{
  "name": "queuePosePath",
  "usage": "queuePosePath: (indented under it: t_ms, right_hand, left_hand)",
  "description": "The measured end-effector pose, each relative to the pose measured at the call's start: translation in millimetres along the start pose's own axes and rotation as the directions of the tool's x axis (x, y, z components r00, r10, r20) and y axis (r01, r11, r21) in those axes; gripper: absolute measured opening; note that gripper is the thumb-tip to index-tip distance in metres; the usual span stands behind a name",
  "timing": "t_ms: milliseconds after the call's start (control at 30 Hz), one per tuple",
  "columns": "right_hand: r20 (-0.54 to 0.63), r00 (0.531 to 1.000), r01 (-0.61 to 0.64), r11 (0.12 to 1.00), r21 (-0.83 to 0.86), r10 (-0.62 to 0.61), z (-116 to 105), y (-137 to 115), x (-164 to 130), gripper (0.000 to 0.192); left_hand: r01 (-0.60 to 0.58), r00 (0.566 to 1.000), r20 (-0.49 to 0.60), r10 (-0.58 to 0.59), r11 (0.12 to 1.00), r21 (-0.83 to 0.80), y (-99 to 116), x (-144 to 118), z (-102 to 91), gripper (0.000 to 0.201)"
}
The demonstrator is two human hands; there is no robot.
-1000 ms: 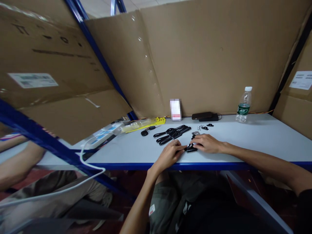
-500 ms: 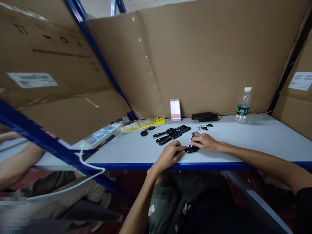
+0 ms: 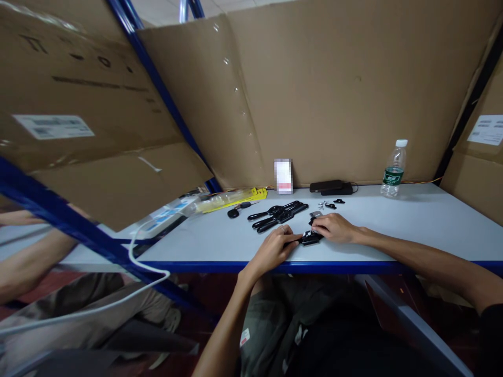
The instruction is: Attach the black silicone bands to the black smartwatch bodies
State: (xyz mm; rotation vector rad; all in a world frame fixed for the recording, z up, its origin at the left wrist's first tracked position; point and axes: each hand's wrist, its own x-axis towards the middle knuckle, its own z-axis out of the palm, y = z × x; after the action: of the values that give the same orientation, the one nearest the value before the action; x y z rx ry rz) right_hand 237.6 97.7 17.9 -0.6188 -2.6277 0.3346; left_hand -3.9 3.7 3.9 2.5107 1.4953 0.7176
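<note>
A small black plastic part (image 3: 309,239) lies near the front edge of the pale grey table (image 3: 393,230). My left hand (image 3: 273,250) pinches its left end with the fingertips. My right hand (image 3: 334,228) rests over its right end, fingers curled down on it. Just behind my hands lies a row of black key-shaped shells (image 3: 277,215). A small silver piece (image 3: 315,214) sits beyond my right hand, with tiny black and metal bits (image 3: 330,204) further back.
A water bottle (image 3: 393,169) stands at the back right. A dark flat device (image 3: 330,187) and a white card (image 3: 283,176) sit against the cardboard wall (image 3: 334,94). A yellow package (image 3: 231,199) and a white cable (image 3: 133,246) lie at left. Another person's arm (image 3: 23,262) shows at far left.
My right hand has drawn slightly back and up over the black part; my left hand stays pinched on it. The view has shifted a little.
</note>
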Motion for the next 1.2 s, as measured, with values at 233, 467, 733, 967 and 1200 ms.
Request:
queuePosePath:
  t_ms: [233, 467, 733, 967, 1200]
  right_hand:
    - [0.013, 0.994, 0.108, 0.993, -0.037, -0.107, 1, 2, -4, 0.022]
    - [0.023, 0.998, 0.059, 0.998, -0.002, -0.059, 1, 0, 0, 0.022]
    - [0.285, 0.953, 0.034, 0.972, 0.234, -0.102, -22, 8, 5, 0.042]
    - [0.273, 0.957, 0.027, 0.972, 0.235, -0.093, -27, 3, 3, 0.02]
    - [0.257, 0.957, 0.077, 0.969, 0.235, -0.138, -29, 3, 3, 0.012]
  left_hand:
    - [0.0, 1.0, -0.003, 0.0, 1.0, 0.003, -1, 0, 0.7, 0.034]
    - [-0.002, 1.0, 0.002, 0.002, 1.0, -0.007, -1, -1, 0.5, 0.034]
    - [-0.011, 1.0, -0.002, 0.011, 1.0, -0.003, -2, -1, 1.4, 0.034]
    - [-0.012, 1.0, -0.008, 0.012, 1.0, -0.001, -5, 0, 3.2, 0.035]
    - [-0.016, 1.0, -0.015, 0.015, 1.0, -0.006, -4, 0, 1.7, 0.033]
